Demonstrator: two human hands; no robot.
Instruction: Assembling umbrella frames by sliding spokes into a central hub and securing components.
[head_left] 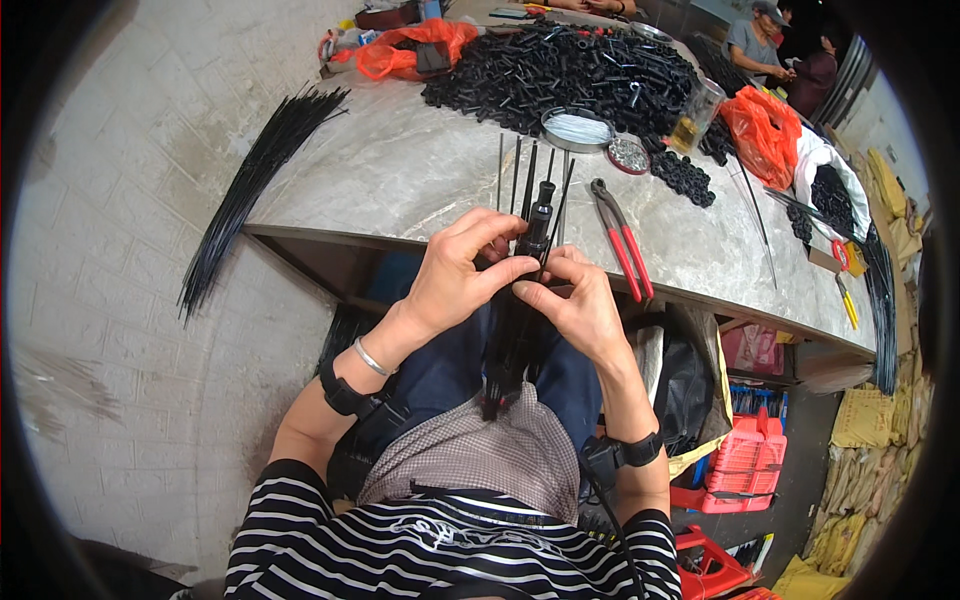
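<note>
Over my lap stands a black umbrella frame [541, 208], a tubular head with several thin dark ribs rising around it. My left hand [455, 270] pinches it from the left, thumb and fingers closed just below the head. From the other side my right hand [582, 305] has its thumb and fingers closed on the same frame, its thumb tip close to my left thumb. The fingers hide what small part each one presses. Below the hands, the dark lower part [508, 365] of the frame runs down between my legs onto a checked cloth [460, 440].
Red-handled pliers [625, 245] lie at the table's [400, 190] front edge. Behind are a round tin of pale pins [577, 128], a dish of small metal parts [628, 155] and a heap of black tubes [560, 70]. Black rods [255, 190] overhang the left end. Other people [757, 48] work far right.
</note>
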